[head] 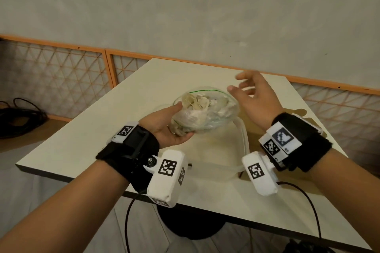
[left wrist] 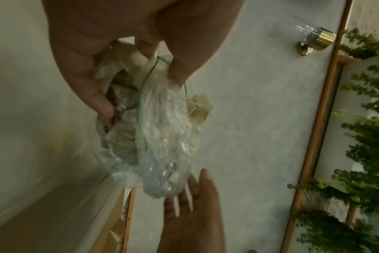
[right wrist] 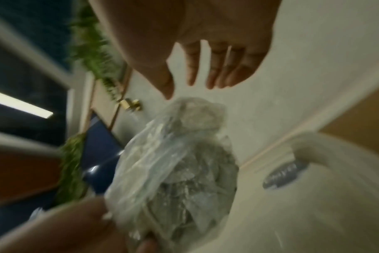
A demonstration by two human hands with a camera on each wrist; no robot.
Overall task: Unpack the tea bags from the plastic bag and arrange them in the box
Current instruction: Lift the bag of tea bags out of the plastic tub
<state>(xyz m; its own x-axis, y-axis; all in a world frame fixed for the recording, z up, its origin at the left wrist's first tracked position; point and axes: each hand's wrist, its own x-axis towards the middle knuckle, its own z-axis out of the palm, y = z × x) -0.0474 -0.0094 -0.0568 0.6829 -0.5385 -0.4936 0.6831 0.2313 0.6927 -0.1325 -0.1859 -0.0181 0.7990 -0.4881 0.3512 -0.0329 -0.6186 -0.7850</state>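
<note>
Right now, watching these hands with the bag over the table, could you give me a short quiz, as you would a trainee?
1. True or false: the right hand grips the clear plastic bag with the green seal line.
2. Multiple choice: where is the bag of pale tea bags? A) flat on the cream table; B) held up in the left hand; C) inside the translucent plastic box.
3. Fill in: the right hand's fingers are ____ and hold nothing.

Key:
1. False; it is beside the bag with nothing in it.
2. B; the left hand holds it above the box.
3. Spread.
</note>
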